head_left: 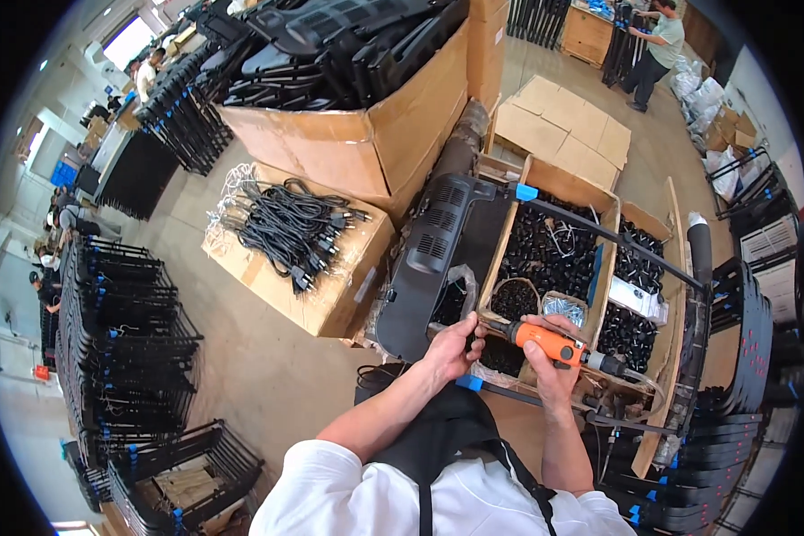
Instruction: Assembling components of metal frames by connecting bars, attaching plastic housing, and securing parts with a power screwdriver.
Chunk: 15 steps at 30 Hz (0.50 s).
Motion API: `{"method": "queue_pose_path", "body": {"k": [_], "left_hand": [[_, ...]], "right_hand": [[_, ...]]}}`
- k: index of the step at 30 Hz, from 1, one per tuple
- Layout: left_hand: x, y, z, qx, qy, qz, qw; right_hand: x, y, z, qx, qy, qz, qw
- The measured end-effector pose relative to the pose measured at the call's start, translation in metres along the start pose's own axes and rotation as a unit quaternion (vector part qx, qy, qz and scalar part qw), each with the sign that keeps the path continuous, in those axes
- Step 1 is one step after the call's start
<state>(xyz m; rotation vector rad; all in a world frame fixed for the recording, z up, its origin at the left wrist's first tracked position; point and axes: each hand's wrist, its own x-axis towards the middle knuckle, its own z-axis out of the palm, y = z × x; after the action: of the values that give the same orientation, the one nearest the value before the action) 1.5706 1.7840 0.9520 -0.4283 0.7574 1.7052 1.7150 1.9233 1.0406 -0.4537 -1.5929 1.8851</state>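
My right hand (549, 357) grips an orange and black power screwdriver (558, 345) lying roughly level, tip pointing left, with a hose or cable trailing from its right end. My left hand (451, 348) holds the lower edge of a long black plastic panel (438, 259) with vent slots, which leans up and away from me. The screwdriver tip meets the panel close to my left fingers. Just beyond both hands stands a wooden box (598, 268) with compartments of small black parts.
A cardboard box (330, 295) topped with bundled black cables (290, 228) sits left of the panel. Behind it a big carton (366, 152) holds black panels. Stacked black frames (125, 330) line the left, more on the right. A person (657, 45) works far back.
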Motion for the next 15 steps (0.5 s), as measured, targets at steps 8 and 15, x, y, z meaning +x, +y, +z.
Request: {"method": "queue_pose_path", "body": {"k": [8,15], "left_hand": [[-0.004,0.049,-0.019,-0.131,-0.04,0.014,0.991],[-0.004,0.105,-0.035,-0.184,-0.048,0.011,0.982]], "right_hand": [[0.023,0.013,0.064,-0.059,-0.015,0.004,0.998],[0.057,0.021,0.122,-0.098,-0.015,0.016,0.995]]}}
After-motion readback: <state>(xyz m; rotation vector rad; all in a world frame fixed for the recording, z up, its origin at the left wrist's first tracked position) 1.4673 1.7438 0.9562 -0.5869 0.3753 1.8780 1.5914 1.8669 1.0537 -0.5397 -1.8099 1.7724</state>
